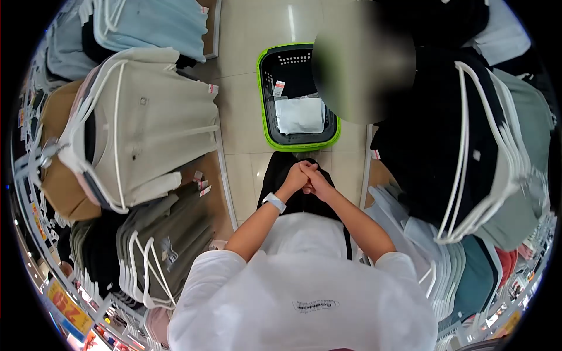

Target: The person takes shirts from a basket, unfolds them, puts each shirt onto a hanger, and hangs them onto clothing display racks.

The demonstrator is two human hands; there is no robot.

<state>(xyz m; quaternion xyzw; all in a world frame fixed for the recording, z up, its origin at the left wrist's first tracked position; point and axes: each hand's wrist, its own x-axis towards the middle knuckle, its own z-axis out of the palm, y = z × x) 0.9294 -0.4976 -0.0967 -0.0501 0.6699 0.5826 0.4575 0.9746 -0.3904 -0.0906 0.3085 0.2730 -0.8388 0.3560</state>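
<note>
- so a big round blur patch [364, 61] covers the basket's upper right side plus part of the floor; can't tell what's under it
- palms are hidden too; the left hand [295, 175] and right hand [319, 182] are clasped, fingers drawn in snugly on each other; can't tell if anything sits between them
- black trousers [274, 178] show just behind the hands, mostly covered by arms and shirt; print on the white shirt [304, 263] is upside down and too small to read properly
- racks on both sides get cut off by the dark lens edge; garments overlap so much I can't count them; a beige top [158, 111] hangs on the left, black clothing [410, 134] on the right
- countable stuff: two hands; one pale watch [274, 202], left wrist; one green-rimmed dark basket [297, 139], on the floor just ahead of the hands
- in the basket: one white folded bundle [300, 116], maybe several pieces, can't tell; one tag [278, 88] beside it
</note>
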